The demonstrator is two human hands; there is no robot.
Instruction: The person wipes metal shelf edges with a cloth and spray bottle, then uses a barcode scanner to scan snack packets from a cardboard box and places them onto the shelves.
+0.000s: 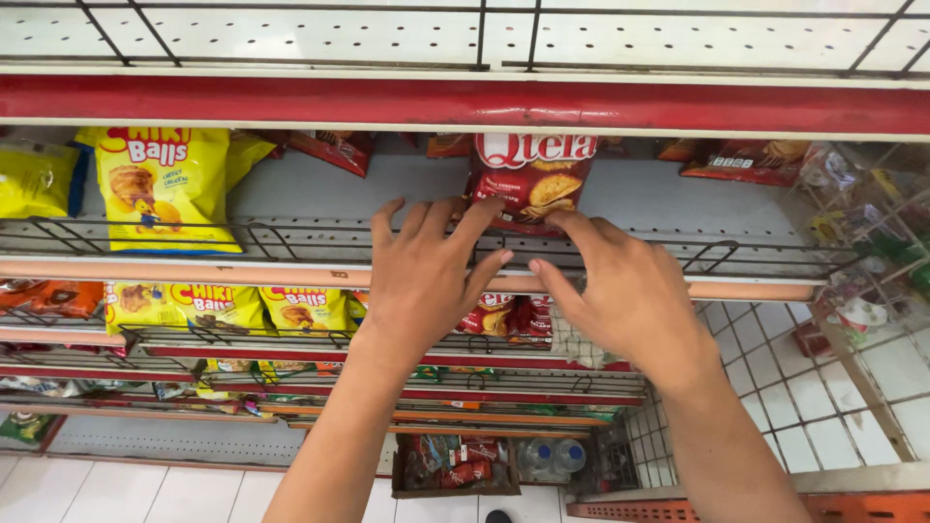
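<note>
Both hands reach to a red snack bag (531,184) upright on a wire-fronted shelf (291,254): left hand (426,276) and right hand (630,291) fingers spread, touching its lower edge; a yellow snack bag (167,189) stands well left.

A dark red snack bag (531,184) printed with golden chips stands upright on the white shelf (320,184), behind its low wire rail. Its lower edge is touched by fingertips from 2 sides, near the shelf's front.
</note>
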